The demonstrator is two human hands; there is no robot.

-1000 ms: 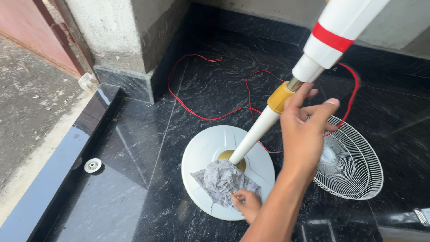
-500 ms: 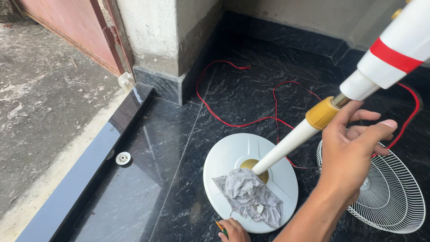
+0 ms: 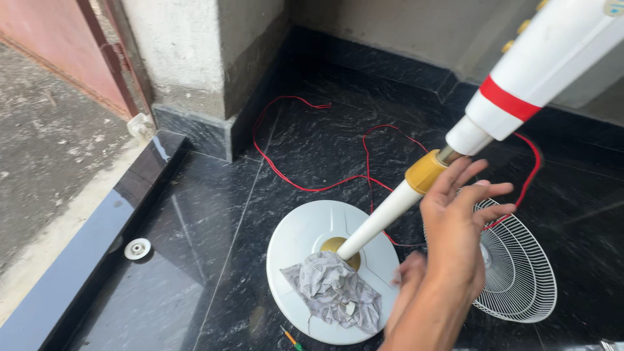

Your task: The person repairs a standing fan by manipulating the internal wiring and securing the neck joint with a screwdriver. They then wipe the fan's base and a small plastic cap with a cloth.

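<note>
Right hand (image 3: 455, 224) open, fingers spread, beside tilted white plastic fan pole (image 3: 383, 218). Left hand (image 3: 408, 279) blurred, grip unclear. Crumpled grey rag (image 3: 331, 292) at 6 o'clock on round white base (image 3: 305, 234).

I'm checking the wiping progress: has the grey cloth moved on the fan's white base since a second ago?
Yes. The grey cloth lay under the left hand close to the pole's gold collar; now it lies released, spread toward the white base's near rim.

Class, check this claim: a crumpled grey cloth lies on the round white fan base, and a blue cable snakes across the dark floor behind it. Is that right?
Not quite. The head view shows the cable is red, not blue. The crumpled grey cloth does lie on the round white fan base, on the dark floor.
</note>
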